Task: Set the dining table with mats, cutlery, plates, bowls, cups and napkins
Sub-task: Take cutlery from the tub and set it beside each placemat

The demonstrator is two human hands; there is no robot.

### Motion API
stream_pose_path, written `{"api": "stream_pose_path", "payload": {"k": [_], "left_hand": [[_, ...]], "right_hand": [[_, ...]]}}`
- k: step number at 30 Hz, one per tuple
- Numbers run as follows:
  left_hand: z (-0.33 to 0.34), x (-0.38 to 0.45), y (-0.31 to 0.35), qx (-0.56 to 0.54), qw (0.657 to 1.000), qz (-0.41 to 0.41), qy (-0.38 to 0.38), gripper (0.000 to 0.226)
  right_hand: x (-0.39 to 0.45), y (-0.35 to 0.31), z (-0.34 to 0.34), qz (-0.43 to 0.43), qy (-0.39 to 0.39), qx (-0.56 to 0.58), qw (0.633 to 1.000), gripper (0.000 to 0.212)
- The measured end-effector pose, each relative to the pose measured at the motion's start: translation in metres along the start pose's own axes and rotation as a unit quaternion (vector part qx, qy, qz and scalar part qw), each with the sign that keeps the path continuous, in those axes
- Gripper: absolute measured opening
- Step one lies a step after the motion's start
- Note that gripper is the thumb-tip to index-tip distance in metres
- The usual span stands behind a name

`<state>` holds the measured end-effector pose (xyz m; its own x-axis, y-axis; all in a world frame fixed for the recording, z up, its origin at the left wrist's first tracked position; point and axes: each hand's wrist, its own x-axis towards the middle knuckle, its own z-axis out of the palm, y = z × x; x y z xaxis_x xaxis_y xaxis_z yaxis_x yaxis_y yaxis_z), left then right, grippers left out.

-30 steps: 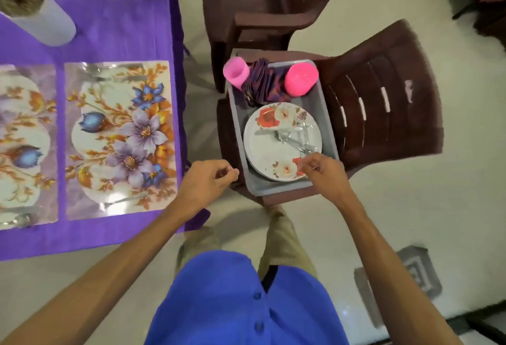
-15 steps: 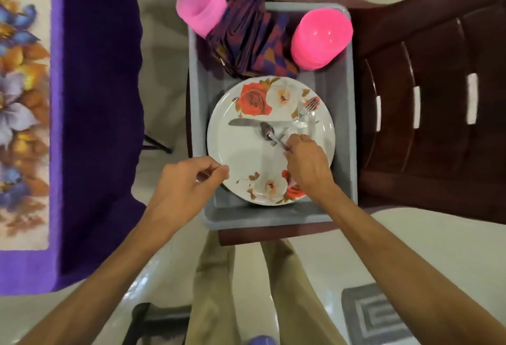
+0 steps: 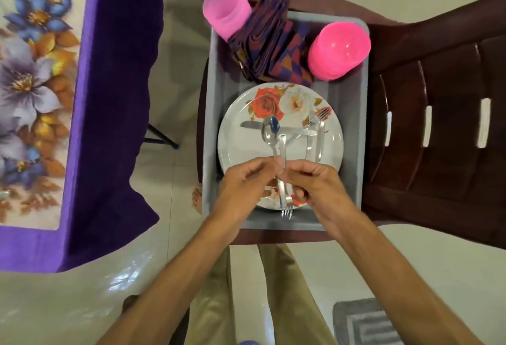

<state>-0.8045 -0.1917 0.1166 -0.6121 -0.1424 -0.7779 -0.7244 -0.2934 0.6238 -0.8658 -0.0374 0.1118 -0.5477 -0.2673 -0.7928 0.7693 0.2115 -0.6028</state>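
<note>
Steel spoon [image 3: 269, 132] and fork [image 3: 284, 196] pinched in both hands' grip, left [image 3: 243, 185], right [image 3: 317, 183]; one knife [image 3: 276, 127] remains.

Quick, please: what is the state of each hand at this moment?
Left hand: fingers curled, pinching the spoon.
Right hand: fingers curled around the fork.

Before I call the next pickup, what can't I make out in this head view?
- How many plates are stacked: seen from above, and both hands cover the near rim.
- Which hand holds the spoon and which the fork: left hand and right hand meet over the handles.
- Number of napkins: folds overlap.
- Dining table: cut off by the left edge.
</note>
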Motion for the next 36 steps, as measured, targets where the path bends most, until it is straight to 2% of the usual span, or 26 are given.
{"api": "stream_pose_path", "payload": {"k": [5, 14, 16, 19, 21, 25, 27, 28, 29, 30, 32, 33, 34, 36], "left_hand": [[-0.007, 0.011, 0.009, -0.077, 0.996, -0.047, -0.025, 0.021], [-0.017, 0.019, 0.016, -0.117, 0.992, -0.033, 0.045, 0.018], [-0.022, 0.021, 0.015, -0.11, 0.991, -0.037, 0.067, 0.016], [-0.032, 0.022, 0.013, -0.09, 0.991, -0.028, 0.091, 0.015], [-0.04, 0.022, 0.012, -0.083, 0.99, -0.019, 0.108, 0.014], [-0.058, 0.023, 0.008, -0.076, 0.989, -0.014, 0.123, 0.014], [-0.064, 0.023, 0.006, -0.074, 0.989, -0.013, 0.128, 0.014], [-0.066, 0.023, 0.005, -0.072, 0.989, -0.014, 0.132, 0.013], [-0.068, 0.023, 0.005, -0.068, 0.988, -0.015, 0.135, 0.014], [-0.069, 0.023, 0.004, -0.065, 0.988, -0.015, 0.138, 0.014], [-0.07, 0.023, 0.003, -0.062, 0.988, -0.018, 0.141, 0.014], [-0.07, 0.023, 0.002, -0.062, 0.988, -0.019, 0.14, 0.015], [-0.069, 0.022, 0.002, -0.06, 0.988, -0.019, 0.137, 0.015], [-0.07, 0.021, 0.002, -0.057, 0.989, -0.017, 0.132, 0.018]], "right_hand": [[0.001, -0.004, 0.005, -0.007, 0.021, -0.026, 0.999, 0.013], [0.01, -0.012, 0.011, -0.021, 0.026, -0.003, 0.999, 0.014], [0.017, -0.013, 0.006, -0.025, 0.064, -0.039, 0.997, 0.009], [0.031, -0.008, -0.003, -0.051, 0.149, -0.171, 0.972, 0.005], [0.041, -0.003, -0.007, -0.049, 0.171, -0.19, 0.965, 0.006], [0.058, 0.001, -0.012, -0.007, 0.158, -0.079, 0.984, 0.01], [0.062, 0.002, -0.012, -0.01, 0.139, -0.086, 0.986, 0.011], [0.064, 0.004, -0.01, -0.025, 0.135, -0.123, 0.983, 0.011], [0.067, 0.008, -0.008, -0.059, 0.14, -0.2, 0.968, 0.012], [0.07, 0.014, -0.005, -0.115, 0.143, -0.314, 0.931, 0.015], [0.077, 0.028, 0.005, -0.228, 0.141, -0.55, 0.791, 0.016], [0.078, 0.034, 0.012, -0.271, 0.133, -0.619, 0.725, 0.011], [0.08, 0.038, 0.02, -0.296, 0.117, -0.655, 0.685, 0.007], [0.084, 0.046, 0.033, -0.319, 0.097, -0.678, 0.656, 0.017]]}}
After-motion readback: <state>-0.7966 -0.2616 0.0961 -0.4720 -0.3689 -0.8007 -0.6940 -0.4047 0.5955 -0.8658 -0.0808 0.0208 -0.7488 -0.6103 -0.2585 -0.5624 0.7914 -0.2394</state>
